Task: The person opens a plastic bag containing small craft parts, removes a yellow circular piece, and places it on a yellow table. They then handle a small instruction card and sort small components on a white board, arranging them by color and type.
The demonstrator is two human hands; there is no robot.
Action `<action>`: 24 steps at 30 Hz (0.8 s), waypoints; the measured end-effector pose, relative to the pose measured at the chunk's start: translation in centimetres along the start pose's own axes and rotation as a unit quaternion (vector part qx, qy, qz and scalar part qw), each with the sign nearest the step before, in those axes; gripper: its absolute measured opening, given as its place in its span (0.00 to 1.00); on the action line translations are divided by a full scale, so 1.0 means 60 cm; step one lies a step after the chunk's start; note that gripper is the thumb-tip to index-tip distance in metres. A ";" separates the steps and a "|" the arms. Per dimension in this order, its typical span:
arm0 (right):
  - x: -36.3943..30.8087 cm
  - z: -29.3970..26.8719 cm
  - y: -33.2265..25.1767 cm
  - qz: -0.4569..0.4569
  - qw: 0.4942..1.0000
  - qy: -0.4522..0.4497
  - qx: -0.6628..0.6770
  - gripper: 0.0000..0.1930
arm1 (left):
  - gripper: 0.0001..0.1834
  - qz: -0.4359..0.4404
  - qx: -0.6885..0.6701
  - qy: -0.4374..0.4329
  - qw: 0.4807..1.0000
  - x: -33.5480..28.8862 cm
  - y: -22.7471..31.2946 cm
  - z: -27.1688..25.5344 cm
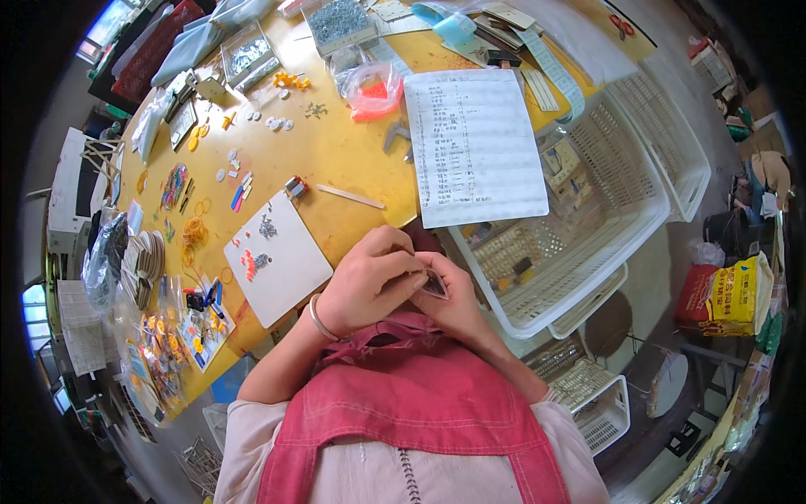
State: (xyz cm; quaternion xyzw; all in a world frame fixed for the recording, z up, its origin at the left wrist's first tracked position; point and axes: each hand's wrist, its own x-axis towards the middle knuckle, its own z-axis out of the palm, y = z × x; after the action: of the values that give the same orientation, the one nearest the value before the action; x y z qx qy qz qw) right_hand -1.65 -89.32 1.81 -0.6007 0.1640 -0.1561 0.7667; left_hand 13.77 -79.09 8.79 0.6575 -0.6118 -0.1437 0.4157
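Note:
My left hand [375, 275], with a bangle on its wrist, is closed, its thumb and fingers pinched together at the mouth of a small clear packet. My right hand [457, 296] grips that small clear packet [435, 285], which has something dark in it that I cannot make out. Both hands meet in front of my red apron, just off the table's near edge. Left of them lies a white board [291, 262] bearing small grey metal pieces [267, 225] and small orange pieces [249, 264].
A handwritten sheet [478, 151] overlaps a white plastic basket [579, 286] at the right. On the yellow table [353, 164] lie a flat wooden stick [351, 196], a caliper [397, 134], a bag of orange parts [374, 91] and a box of grey parts [340, 25]. Bagged yellow parts [159, 344] sit at the left.

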 end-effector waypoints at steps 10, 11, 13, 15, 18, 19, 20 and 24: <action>-0.004 -0.017 0.044 -0.085 0.967 0.022 -0.237 0.31 | 0.13 -0.001 0.097 0.020 0.995 -0.049 0.030 0.059; -0.003 -0.015 0.045 -0.100 0.963 0.033 -0.247 0.31 | 0.13 0.001 0.096 0.042 0.994 -0.051 0.033 0.060; -0.002 -0.013 0.044 -0.111 0.958 0.049 -0.258 0.32 | 0.13 0.000 0.091 0.053 0.994 -0.054 0.036 0.060; -0.002 -0.011 0.041 -0.102 0.959 0.056 -0.260 0.33 | 0.14 -0.008 0.082 0.033 0.996 -0.057 0.037 0.058; -0.004 -0.018 0.037 -0.128 0.958 0.022 -0.255 0.34 | 0.15 -0.032 0.028 0.014 0.999 -0.061 0.038 0.062; -0.004 -0.019 0.038 -0.137 0.957 0.017 -0.256 0.34 | 0.15 -0.035 0.035 0.011 0.999 -0.062 0.038 0.063; -0.004 -0.020 0.041 -0.140 0.957 0.014 -0.254 0.34 | 0.15 -0.039 0.041 0.005 0.998 -0.064 0.039 0.063; -0.005 -0.015 0.064 -0.097 0.974 0.025 -0.201 0.34 | 0.14 -0.044 0.058 0.008 0.997 -0.066 0.037 0.068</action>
State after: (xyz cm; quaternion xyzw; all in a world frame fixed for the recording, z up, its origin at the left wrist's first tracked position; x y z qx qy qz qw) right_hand -2.15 -89.12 -2.10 -0.7515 0.1521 -0.2087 0.6071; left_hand 8.58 -76.73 6.66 0.7080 -0.5862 -0.1208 0.3750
